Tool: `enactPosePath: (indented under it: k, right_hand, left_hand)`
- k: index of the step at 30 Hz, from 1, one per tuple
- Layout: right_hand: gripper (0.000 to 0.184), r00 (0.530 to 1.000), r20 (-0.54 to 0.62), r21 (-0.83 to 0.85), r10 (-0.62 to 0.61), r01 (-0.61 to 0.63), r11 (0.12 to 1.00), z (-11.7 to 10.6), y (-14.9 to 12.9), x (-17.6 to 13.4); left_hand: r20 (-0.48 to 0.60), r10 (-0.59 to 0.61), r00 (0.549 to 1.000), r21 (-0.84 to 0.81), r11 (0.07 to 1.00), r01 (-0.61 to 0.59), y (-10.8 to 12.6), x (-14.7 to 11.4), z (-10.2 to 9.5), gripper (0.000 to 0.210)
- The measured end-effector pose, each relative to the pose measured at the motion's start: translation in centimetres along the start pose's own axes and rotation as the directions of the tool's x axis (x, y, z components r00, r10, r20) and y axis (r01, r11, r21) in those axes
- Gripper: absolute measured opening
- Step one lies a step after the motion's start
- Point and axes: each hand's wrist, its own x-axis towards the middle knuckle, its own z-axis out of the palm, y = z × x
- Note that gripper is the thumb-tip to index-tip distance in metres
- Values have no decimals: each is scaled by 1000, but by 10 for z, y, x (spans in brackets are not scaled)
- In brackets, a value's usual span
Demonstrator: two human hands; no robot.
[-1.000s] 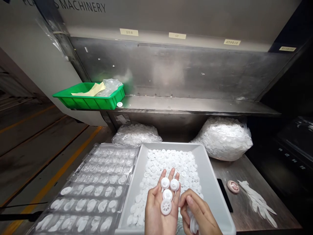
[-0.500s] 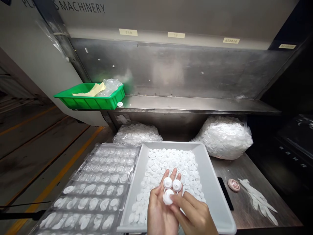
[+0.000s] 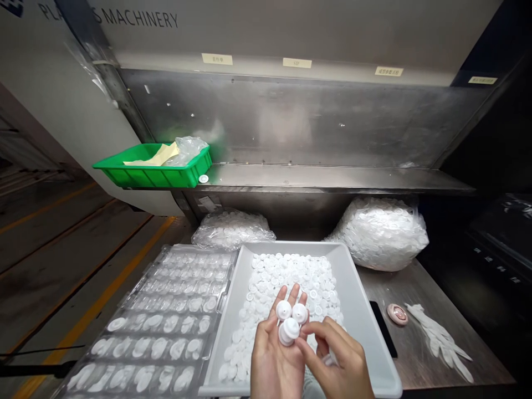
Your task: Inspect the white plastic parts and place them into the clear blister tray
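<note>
My left hand (image 3: 277, 349) is palm up over the grey tray, fingers stretched out, cradling a few small round white plastic caps (image 3: 288, 331). Two of them sit side by side at the base of the fingers, with short raised centres. Nearer the wrist, another cap appears stacked on a white piece below it. At its right edge, my right hand (image 3: 336, 354) has thumb and forefinger closed in a pinch. Its other fingers are curled, with something whitish showing among them. The grey tray (image 3: 369, 332) below holds many loose white caps (image 3: 291, 271).
Left of the tray lies a clear blister tray (image 3: 166, 327) with white pieces in rows. Behind are two clear bags (image 3: 233, 227) (image 3: 384, 233) of white parts. A green bin (image 3: 153, 172) sits on the shelf. To the right are a black flat object (image 3: 383, 330), pink round item (image 3: 397, 314) and white glove (image 3: 438, 341).
My right thumb and forefinger have shifted from the top of the near cap to its right edge, uncovering the stack. My left hand has barely moved.
</note>
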Motion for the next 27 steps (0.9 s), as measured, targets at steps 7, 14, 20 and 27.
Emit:
enactPosePath:
  k: [7,14,20,27]
  right_hand:
    - [18,973,-55,-140,-222,213,967,-1,-3,-2]
    - [21,903,104,-163,-417,429,888,-14,1,0]
    - [24,854,208,-141,-477,509,849,-21,-6,9]
    - [16,885,184,-56,-428,444,894,-19,-5,10]
  left_hand:
    - [75,43,996,-17,999,-42,-3,-3,-2,50]
    - [174,-18,985,-28,999,23,-2,-2,-6,38]
    - [184,-17,983,-76,997,32,-2,-3,-5,40]
    - [119,-48,992,-76,995,58,-1,-5,-2,39]
